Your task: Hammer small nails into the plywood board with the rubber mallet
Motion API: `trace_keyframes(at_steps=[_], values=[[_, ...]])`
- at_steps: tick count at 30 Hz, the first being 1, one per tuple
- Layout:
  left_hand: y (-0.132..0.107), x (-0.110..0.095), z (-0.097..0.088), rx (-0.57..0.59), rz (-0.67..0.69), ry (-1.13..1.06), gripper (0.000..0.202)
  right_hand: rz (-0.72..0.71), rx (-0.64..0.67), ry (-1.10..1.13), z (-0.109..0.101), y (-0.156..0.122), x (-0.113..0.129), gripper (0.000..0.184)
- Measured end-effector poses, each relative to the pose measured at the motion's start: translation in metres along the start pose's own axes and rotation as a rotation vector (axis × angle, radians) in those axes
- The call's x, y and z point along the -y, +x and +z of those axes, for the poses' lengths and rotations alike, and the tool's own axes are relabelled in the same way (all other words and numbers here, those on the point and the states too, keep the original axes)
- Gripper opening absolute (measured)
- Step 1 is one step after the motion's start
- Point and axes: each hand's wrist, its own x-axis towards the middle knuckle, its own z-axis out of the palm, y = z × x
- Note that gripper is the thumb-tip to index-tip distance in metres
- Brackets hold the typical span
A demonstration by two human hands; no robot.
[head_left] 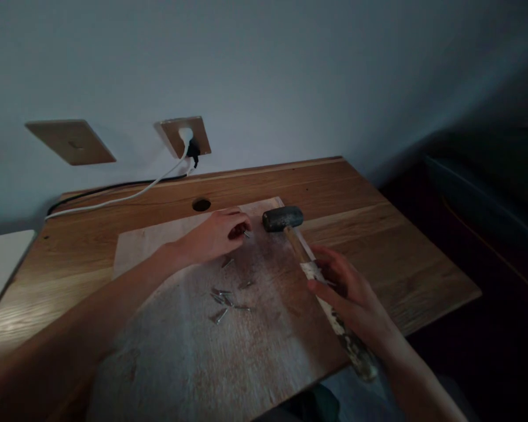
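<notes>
1. The left hand (217, 235) rests on the far part of a worn board (180, 351), its fingertips pinched narrowly on a small nail (247, 234), which pokes out toward the right.
2. The hammer (283, 218) lies just right of that nail. Its dark head is on the board's far edge, and its pale, stained handle runs back toward the person and past the desk's near edge.
3. The right hand (352, 296) sits over the middle of the handle with its fingers loosely curled about it. I cannot tell whether they are closed on the wood.
4. Between the two hands, a scatter of loose nails (225, 298) lies on the board near its middle, well clear of the hammer.
5. The board covers much of a wooden desk (378, 234) and overhangs its front edge.
6. Just behind the left hand is a round cable hole (201, 204) in the desk top.
7. On the wall above, a wall socket (185, 136) holds a white plug and a black one. A white cable (127, 196) and a black cable (97, 190) trail left along the desk's back edge.
8. Further left on the wall is a plain wall plate (70, 142).
</notes>
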Motion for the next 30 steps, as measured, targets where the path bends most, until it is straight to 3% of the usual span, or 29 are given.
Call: trace_keyframes(at_steps=[5,8,13,16,20,30], values=[[0.022,0.009,0.006,0.014,0.065,-0.008,0.016,0.381,0.082,0.437,0.004,-0.01,0.011,0.047],[0.03,0.015,0.008,-0.002,0.082,-0.007,0.016,0.484,0.18,0.637,0.014,-0.012,0.02,0.052],[0.03,0.023,0.017,-0.056,0.094,-0.038,0.015,0.537,0.172,0.779,0.026,-0.009,0.026,0.04],[0.025,0.023,0.021,-0.097,0.094,-0.027,0.019,0.536,0.137,0.877,0.022,-0.015,0.026,0.028],[0.022,0.024,0.023,-0.134,0.108,-0.037,0.022,0.498,0.184,1.028,0.009,-0.034,0.023,0.032],[0.023,0.03,0.03,-0.158,0.156,0.007,0.022,0.455,0.191,1.204,0.0,-0.071,-0.01,0.023]])
